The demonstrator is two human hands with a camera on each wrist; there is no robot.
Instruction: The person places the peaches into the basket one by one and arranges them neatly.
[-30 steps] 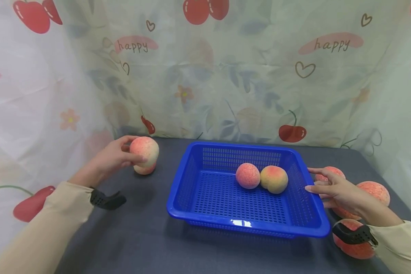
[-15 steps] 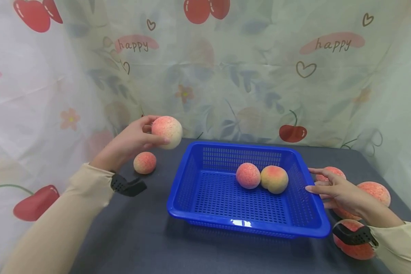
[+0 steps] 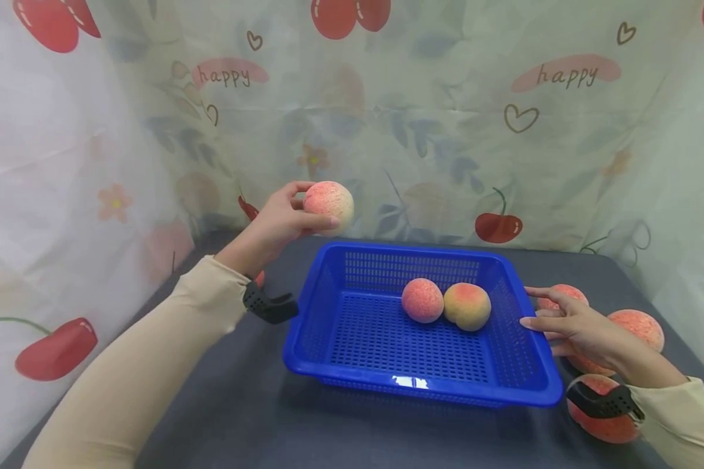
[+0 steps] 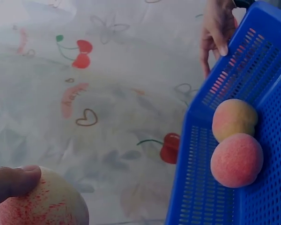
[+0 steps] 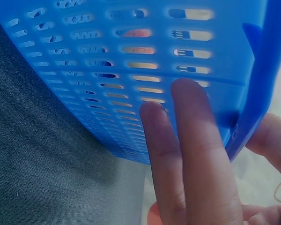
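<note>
In the head view my left hand (image 3: 278, 218) grips a pale peach with a red blush (image 3: 330, 207), raised above the far left corner of the blue plastic basket (image 3: 410, 384). The left wrist view shows my thumb across that peach (image 4: 51, 204). Inside the basket a pink peach (image 3: 423, 300) and a yellow peach with a red top (image 3: 467, 306) sit side by side. My right hand (image 3: 581, 326) holds the basket's right rim. Up close in the right wrist view, two fingers (image 5: 201, 154) lie along the slotted outer wall, with the rim between them and the thumb.
Several more peaches rest on the dark tabletop (image 3: 352, 436) right of the basket, among them a big one (image 3: 638, 329) and a nearer one (image 3: 604, 413). Behind my left wrist another peach (image 3: 261, 279) is mostly hidden. A printed curtain (image 3: 387, 150) closes off the back and sides.
My left hand has lifted the pale peach off the spot near the other left peach and carried it up and right toward the basket. The right hand stays on the rim.
</note>
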